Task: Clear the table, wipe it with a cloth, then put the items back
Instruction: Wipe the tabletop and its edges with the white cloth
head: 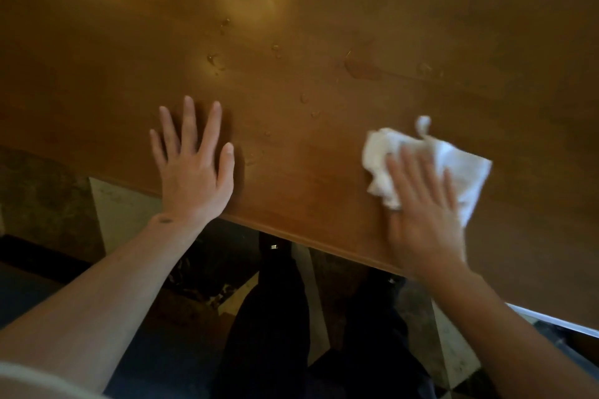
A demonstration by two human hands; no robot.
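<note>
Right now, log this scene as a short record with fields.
surface: brown wooden table, nothing standing on the visible part
left hand: flat on the table near its front edge, fingers spread
right hand: pressing the white cloth on the table, blurred
wet spots: water droplets and a smear beyond the hands
stage: wiping

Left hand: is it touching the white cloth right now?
Apart. The head view shows the left hand flat on the wooden table, with bare wet tabletop between it and the white cloth under the right hand.

Dark trousers (pixel 269 327) (the person's) above a pale tiled floor (pixel 126 204).
</note>
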